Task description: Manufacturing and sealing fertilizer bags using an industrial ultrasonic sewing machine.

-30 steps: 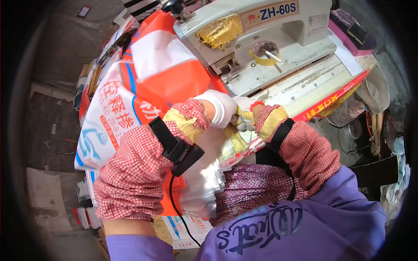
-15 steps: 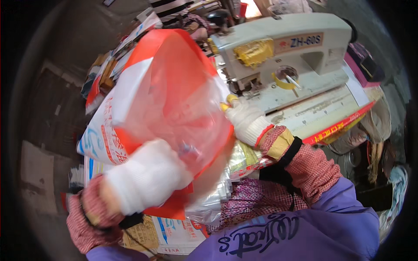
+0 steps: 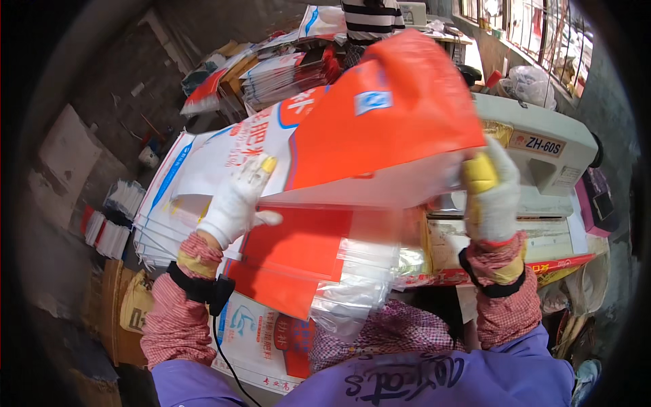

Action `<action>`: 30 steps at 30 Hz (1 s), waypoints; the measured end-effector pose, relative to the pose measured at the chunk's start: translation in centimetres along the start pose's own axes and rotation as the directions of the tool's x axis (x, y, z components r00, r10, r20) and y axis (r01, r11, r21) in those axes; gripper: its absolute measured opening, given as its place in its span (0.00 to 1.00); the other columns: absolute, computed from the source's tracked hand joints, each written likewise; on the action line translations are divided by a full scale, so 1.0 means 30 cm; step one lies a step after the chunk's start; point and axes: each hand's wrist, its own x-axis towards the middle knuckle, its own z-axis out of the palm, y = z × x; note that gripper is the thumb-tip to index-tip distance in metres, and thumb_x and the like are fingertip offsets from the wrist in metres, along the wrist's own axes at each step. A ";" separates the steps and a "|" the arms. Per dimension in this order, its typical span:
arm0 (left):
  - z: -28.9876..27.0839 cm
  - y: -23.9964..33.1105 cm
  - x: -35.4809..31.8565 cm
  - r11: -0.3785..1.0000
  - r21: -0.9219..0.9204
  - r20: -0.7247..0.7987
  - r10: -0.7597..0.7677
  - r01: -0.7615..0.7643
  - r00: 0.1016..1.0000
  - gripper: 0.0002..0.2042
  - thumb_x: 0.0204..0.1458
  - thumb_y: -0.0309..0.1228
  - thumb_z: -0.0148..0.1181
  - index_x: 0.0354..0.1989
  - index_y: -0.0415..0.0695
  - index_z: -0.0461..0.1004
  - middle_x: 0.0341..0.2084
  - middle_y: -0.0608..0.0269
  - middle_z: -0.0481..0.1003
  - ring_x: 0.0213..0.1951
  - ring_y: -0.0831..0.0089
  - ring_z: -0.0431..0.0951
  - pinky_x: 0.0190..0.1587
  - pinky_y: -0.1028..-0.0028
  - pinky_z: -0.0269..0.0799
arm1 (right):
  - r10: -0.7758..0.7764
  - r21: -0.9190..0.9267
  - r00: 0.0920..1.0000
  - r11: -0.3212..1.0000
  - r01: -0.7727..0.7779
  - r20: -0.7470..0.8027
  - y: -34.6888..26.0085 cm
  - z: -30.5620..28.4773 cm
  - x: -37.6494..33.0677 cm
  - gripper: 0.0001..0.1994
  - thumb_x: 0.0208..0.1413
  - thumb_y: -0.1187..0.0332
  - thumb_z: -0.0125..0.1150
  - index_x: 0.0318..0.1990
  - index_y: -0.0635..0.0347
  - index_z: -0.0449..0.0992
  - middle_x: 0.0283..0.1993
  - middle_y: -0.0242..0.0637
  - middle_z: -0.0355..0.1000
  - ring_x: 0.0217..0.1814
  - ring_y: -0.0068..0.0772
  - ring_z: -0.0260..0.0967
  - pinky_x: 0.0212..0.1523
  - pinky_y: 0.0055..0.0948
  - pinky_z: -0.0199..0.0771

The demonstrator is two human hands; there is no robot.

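A red and white printed plastic sack (image 3: 393, 129) is lifted over a stack of similar sacks and bulges upward, blurred by motion. My right hand (image 3: 494, 193), in a white glove with yellow fingertips, is closed on the sack's right edge. My left hand (image 3: 237, 200), gloved the same way, rests against the sack's left white part. Its fingers are stretched out and its thumb stands apart. Below lies the stack of sacks (image 3: 285, 271), with red faces and clear plastic liner ends (image 3: 352, 285) hanging off its near right side.
At the right stands a pale sewing machine (image 3: 563, 129) on its table, partly hidden by the raised sack. Behind are piles of folded sacks (image 3: 271, 78) and a person in a striped top (image 3: 369, 20). Another bundle of sacks (image 3: 108, 234) sits at far left. A barred window (image 3: 536, 34) is at upper right.
The view has shifted. My left hand has come out of the sack's mouth to its left side. My right hand has closed on the edge and raised it, and the sack has swung over.
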 end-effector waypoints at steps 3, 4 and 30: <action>0.120 -0.119 -0.119 0.947 0.224 -0.155 -0.201 0.232 0.967 0.20 0.45 0.33 0.54 0.47 0.37 0.68 0.43 0.52 0.71 0.46 0.60 0.72 0.49 0.67 0.68 | -0.032 0.081 0.998 0.996 0.036 -0.046 0.055 -0.113 -0.007 0.09 0.53 0.73 0.52 0.41 0.64 0.70 0.33 0.31 0.69 0.34 0.19 0.66 0.34 0.19 0.67; 0.144 -0.121 -0.122 0.949 0.210 -0.164 -0.205 0.237 0.965 0.20 0.45 0.33 0.54 0.47 0.37 0.68 0.43 0.52 0.71 0.46 0.60 0.72 0.49 0.67 0.68 | -0.047 0.053 0.999 0.998 0.047 0.001 0.067 -0.148 -0.029 0.10 0.53 0.71 0.51 0.42 0.63 0.69 0.33 0.30 0.68 0.34 0.19 0.65 0.35 0.17 0.65; 0.257 -0.486 -0.892 0.717 0.107 0.109 -0.697 0.689 0.709 0.13 0.54 0.37 0.42 0.40 0.46 0.71 0.30 0.48 0.74 0.34 0.54 0.75 0.36 0.64 0.70 | 0.431 -0.933 0.828 0.165 0.319 0.359 0.264 -0.083 0.197 0.11 0.45 0.65 0.53 0.37 0.51 0.77 0.37 0.42 0.74 0.39 0.47 0.71 0.38 0.36 0.72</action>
